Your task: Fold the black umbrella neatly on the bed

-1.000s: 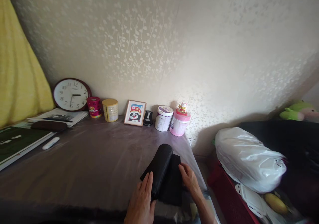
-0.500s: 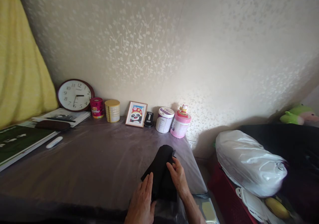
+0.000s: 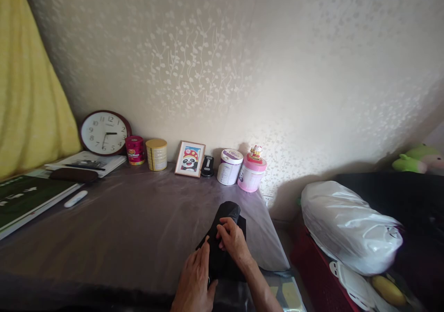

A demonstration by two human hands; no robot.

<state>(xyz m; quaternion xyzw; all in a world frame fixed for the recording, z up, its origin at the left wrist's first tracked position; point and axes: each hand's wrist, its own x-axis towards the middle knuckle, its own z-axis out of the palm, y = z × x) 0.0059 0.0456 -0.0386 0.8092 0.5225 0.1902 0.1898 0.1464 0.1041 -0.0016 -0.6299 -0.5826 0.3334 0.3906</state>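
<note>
A black fabric bundle (image 3: 222, 256), long and rounded at its far end like a folded umbrella, lies near the table's front right edge. My left hand (image 3: 196, 277) grips its left side, fingers straight and close together along the edge, thumb by the near end. Across the top, my right hand (image 3: 232, 240) is closed with curled fingers, pinching at the dark fabric. What exactly sits between those fingertips is hidden. A dark flap of the fabric spreads out to the right, beneath my right wrist.
Along the wall stand a clock (image 3: 104, 133), a magenta can (image 3: 134, 151), a yellow-lidded tin (image 3: 157, 156), a panda picture (image 3: 189, 159), a black object (image 3: 207, 166), a white tub (image 3: 229, 168) and a pink tub (image 3: 250, 177). A white plastic bag (image 3: 350, 224) lies beyond the right edge.
My right hand has moved left and slightly up, from the bundle's right edge to over its top. A dark flap now shows on the right. My left hand has barely shifted.
</note>
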